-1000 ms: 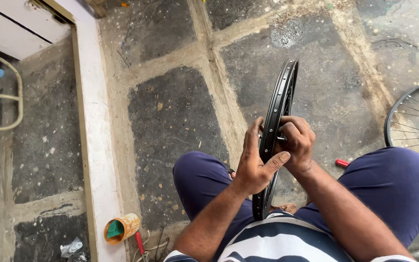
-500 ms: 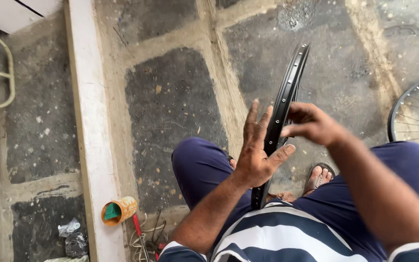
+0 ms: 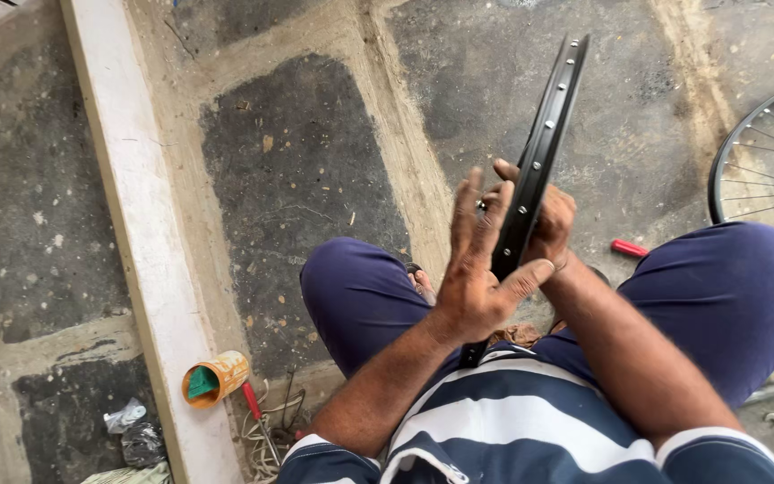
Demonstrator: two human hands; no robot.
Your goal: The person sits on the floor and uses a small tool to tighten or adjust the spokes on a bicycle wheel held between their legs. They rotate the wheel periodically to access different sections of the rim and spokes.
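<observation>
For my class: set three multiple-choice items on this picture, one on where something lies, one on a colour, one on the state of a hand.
1. Where does the small orange cylindrical container lie?
A. on the person's lap
B. on the floor beside the pale raised kerb
C. inside the spoked wheel

2. What colour is the bare metal wheel rim?
A. black
B. silver
C. red

3. How is the left hand?
A. clenched in a fist
B. fingers spread flat against the rim
C. resting on the floor

Answers:
1 B, it lies at the kerb's edge.
2 A, the rim is black throughout.
3 B, its fingers are straight, its thumb touching the rim.
</observation>
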